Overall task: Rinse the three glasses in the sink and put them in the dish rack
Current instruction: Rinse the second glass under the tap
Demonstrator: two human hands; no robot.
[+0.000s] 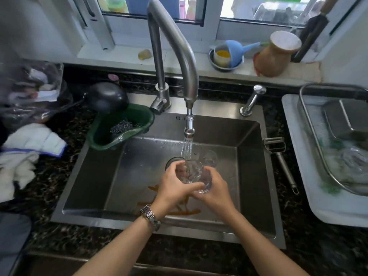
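Both hands hold one clear glass (194,175) over the steel sink (139,176), right under the running tap (188,134). Water streams into the glass. My left hand (175,188) wraps its near and left side, fingers across the front. My right hand (216,191) cups the base from the right. A second clear glass (210,157) stands on the sink floor just behind. Another faint glass (196,149) seems to stand behind the water stream. The dish rack (314,148), a wire basket on a white tray, sits on the counter to the right.
A green corner strainer (103,136) with a scourer hangs in the sink's back left. A peeler (278,154) lies on the sink's right rim. Orange peel scraps (185,212) lie on the sink floor. A steel container (346,124) sits in the rack. Cloths (25,154) lie left.
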